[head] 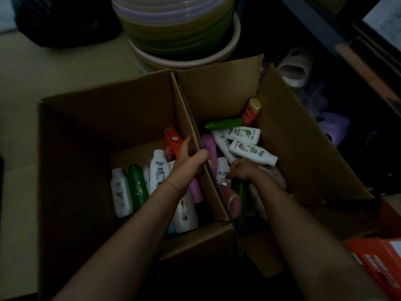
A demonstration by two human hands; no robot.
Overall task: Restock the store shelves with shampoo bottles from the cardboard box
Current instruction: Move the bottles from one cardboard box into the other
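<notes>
Two open cardboard boxes stand side by side on the floor, the left box (pixel 86 131) and the right box (pixel 293 137), both holding several shampoo bottles in white, green, pink and red. My left hand (pixel 186 161) grips the cardboard flap (pixel 193 118) that stands between the boxes, fingers curled over its edge. My right hand (pixel 243 170) is down in the right box, its fingers curled round the top of a green bottle (pixel 239 200) beside a pink bottle (pixel 232 200). White bottles (pixel 251 152) lie just beyond it.
A stack of plastic basins (pixel 180 33) stands behind the boxes. Dark shelving with slippers (pixel 293 72) and a purple item (pixel 332 124) is at the right. An orange carton (pixel 377 263) lies at the lower right. Pale floor (pixel 19 192) shows at left.
</notes>
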